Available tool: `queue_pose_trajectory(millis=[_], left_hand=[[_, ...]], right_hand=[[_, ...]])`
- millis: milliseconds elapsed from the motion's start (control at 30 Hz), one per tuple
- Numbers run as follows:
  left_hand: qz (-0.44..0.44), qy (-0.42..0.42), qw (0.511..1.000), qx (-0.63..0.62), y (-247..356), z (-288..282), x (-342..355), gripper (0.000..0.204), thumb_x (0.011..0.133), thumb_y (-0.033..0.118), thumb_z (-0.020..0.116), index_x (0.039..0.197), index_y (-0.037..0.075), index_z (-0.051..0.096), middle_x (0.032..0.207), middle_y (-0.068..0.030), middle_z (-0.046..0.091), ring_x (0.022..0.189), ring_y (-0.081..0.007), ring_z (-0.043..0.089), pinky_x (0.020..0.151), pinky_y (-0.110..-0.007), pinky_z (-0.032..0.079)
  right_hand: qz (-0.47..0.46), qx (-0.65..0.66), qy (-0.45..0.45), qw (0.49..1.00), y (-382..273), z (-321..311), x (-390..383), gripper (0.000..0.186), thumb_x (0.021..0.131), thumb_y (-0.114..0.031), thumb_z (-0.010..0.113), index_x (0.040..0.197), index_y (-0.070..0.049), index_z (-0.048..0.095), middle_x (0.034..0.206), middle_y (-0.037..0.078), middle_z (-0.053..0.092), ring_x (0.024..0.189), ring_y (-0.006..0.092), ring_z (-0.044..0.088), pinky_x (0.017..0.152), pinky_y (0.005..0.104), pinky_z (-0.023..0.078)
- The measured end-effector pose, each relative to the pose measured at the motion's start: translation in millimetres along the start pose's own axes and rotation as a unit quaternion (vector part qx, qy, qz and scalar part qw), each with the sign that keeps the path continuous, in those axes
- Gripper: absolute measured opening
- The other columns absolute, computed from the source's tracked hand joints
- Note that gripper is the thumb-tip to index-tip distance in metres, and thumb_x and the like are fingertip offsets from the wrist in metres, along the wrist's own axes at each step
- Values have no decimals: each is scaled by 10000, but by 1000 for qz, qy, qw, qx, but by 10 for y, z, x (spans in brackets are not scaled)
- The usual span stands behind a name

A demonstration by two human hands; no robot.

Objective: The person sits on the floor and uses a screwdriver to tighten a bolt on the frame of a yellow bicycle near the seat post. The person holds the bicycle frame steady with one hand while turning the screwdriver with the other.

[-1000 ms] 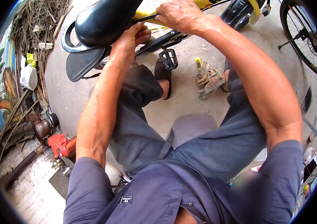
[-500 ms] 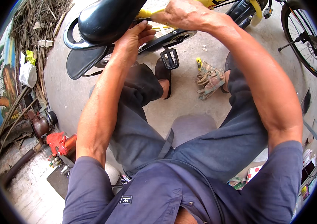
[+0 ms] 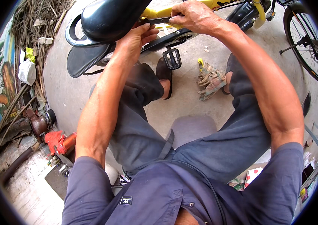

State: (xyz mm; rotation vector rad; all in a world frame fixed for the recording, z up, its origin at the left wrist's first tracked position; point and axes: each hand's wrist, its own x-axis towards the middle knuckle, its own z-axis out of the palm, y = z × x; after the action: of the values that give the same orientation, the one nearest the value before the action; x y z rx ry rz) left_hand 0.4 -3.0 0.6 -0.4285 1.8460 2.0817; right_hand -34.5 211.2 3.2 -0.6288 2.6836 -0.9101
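Slim dark tool (image 3: 162,20), gripped between thumb and curled fingers of right hand (image 3: 195,17), beside black saddle (image 3: 111,20) and yellow frame (image 3: 157,13); at its far end, left hand (image 3: 133,39), thumb and forefinger close together, cannot tell whether gripping; below, pedal (image 3: 172,59), patterned gloves (image 3: 212,81) on floor (image 3: 189,105).

Saddle (image 3: 114,20) v. glossy, smth

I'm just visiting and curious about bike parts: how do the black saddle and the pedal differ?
The saddle is smooth and rounded; the pedal is an open frame with gaps. The saddle looks far bigger than the pedal. The picture's top edge cuts off the saddle, while the pedal shows whole. Both are black.
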Motion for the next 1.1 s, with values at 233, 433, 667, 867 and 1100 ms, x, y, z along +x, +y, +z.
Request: queue_pose_trajectory(millis=[233, 433, 667, 867, 1100], left_hand=[[13, 19, 999, -35, -29, -30, 21, 195, 907, -34, 512, 1097, -71, 490, 1063, -199, 591, 955, -289, 657, 843, -309, 576], [31, 15, 997, -63, -27, -28, 23, 201, 891, -69, 494, 1092, -79, 489, 1084, -204, 582, 989, -309, 644, 876, -323, 564], [35, 9, 999, -41, -27, -62, 36, 243, 889, -63, 502, 1132, -82, 500, 1052, -208, 612, 992, -300, 645, 857, -313, 568], [52, 17, 998, -16, -21, -83, 22, 250, 891, -54, 512, 1140, -60, 507, 1055, -198, 611, 980, -299, 650, 835, -309, 576], [68, 29, 997, -1, -5, -46, 8, 312, 898, -44, 518, 1205, -12, 474, 1078, -173, 598, 944, -296, 664, 818, -311, 584]], right_hand=[[-38, -74, 37, 996, -24, 167, -49, 237, 828, -104, 528, 1005, -71, 683, 930, 176, 674, 923, 323, 647, 856, 412, 482], [-44, -83, 82, 992, 5, 345, -61, 229, 821, -98, 544, 987, -74, 699, 894, 185, 672, 900, 335, 650, 832, 419, 492], [-52, -75, 143, 986, 39, 481, 13, 191, 827, -148, 569, 950, -89, 701, 842, 171, 669, 827, 342, 656, 767, 415, 514], [-67, -77, 187, 977, 9, 673, 115, 144, 843, -167, 603, 922, -81, 687, 777, 169, 650, 756, 340, 652, 692, 405, 526], [-67, -52, 191, 978, 21, 795, 112, 158, 864, -167, 576, 928, -59, 672, 799, 171, 647, 779, 342, 645, 706, 424, 509]])
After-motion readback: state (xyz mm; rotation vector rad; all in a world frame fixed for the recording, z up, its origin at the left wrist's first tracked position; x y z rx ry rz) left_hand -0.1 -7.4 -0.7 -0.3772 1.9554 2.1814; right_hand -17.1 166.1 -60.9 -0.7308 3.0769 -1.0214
